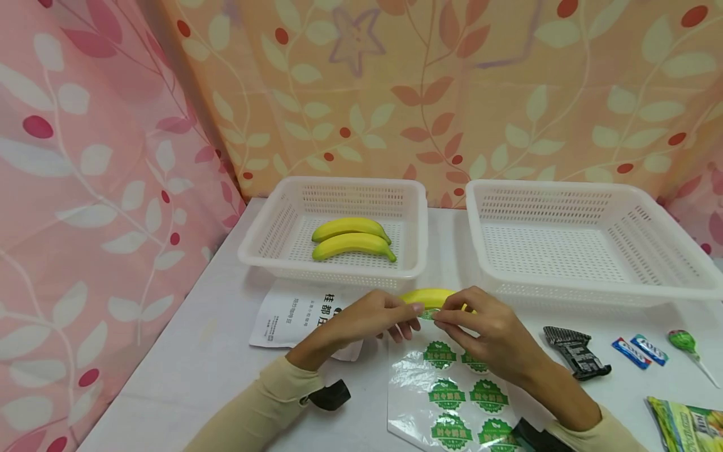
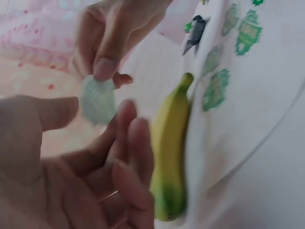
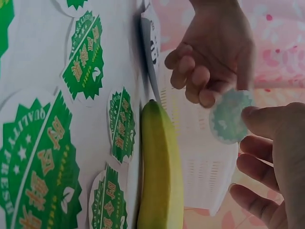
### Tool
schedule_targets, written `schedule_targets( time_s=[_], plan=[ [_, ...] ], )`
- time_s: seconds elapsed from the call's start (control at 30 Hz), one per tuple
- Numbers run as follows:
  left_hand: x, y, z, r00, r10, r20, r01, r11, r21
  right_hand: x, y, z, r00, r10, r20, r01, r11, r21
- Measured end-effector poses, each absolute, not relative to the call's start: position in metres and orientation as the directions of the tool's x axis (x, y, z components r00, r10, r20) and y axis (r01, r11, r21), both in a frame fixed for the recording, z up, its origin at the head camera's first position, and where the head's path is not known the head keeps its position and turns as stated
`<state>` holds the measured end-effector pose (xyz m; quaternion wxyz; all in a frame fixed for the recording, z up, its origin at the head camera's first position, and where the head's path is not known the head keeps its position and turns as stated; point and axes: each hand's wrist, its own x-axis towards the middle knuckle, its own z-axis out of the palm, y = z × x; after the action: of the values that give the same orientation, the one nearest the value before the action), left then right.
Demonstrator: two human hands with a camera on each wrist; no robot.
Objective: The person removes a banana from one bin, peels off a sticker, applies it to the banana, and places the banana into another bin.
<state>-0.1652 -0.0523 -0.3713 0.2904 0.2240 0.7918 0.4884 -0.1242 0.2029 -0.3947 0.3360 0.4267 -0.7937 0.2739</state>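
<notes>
A round green-and-white sticker (image 3: 230,116) is pinched by the fingertips of my right hand (image 1: 491,329), above a sheet of stickers (image 1: 403,383). Close to the sticker's other edge is my left hand (image 1: 369,320), thumb and fingers apart; whether its thumb touches the edge I cannot tell. Just behind the hands a yellow banana (image 1: 429,296) lies at the sheet's far end, partly hidden by them in the head view. Its whole length shows in the left wrist view, with a green tip.
Two bananas (image 1: 353,246) lie in the left white basket (image 1: 333,271); another white basket (image 1: 593,285) stands at right. A white pouch (image 1: 282,317) is beside my left hand. To the right lie a black packet (image 1: 576,351), two small wrapped sweets (image 1: 631,353), a lollipop (image 1: 683,341) and a green-yellow bag (image 1: 689,424).
</notes>
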Motion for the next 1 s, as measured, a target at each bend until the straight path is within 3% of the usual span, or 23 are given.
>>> schedule_targets(
  time_s=[0.17,0.37,0.5,0.67,0.83,1.0],
  plan=[
    [-0.167,-0.048,-0.383,-0.794,0.581,-0.181,0.075,0.389,0.918,-0.124,0.204,-0.398,-0.467,-0.529,0.708,-0.846,0.501,-0.184],
    [-0.166,-0.043,-0.39,-0.843,0.535,-0.045,0.201,0.392,0.898,-0.121,0.208,-0.398,-0.726,-0.419,0.545,-0.667,0.622,-0.41],
    [-0.164,-0.038,-0.391,-0.853,0.521,0.04,0.293,0.413,0.862,-0.121,0.208,-0.398,-0.843,-0.337,0.419,-0.529,0.658,-0.535],
    [-0.161,-0.033,-0.395,-0.842,0.512,0.167,0.44,0.475,0.762,-0.122,0.212,-0.397,-0.895,-0.28,0.347,-0.441,0.678,-0.589],
    [-0.159,-0.027,-0.4,-0.755,0.577,0.313,0.638,0.536,0.553,-0.125,0.215,-0.399,-0.923,-0.202,0.326,-0.368,0.709,-0.601],
    [-0.157,-0.024,-0.403,-0.705,0.626,0.333,0.705,0.568,0.425,-0.13,0.217,-0.399,-0.949,-0.159,0.272,-0.303,0.696,-0.65]
  ],
)
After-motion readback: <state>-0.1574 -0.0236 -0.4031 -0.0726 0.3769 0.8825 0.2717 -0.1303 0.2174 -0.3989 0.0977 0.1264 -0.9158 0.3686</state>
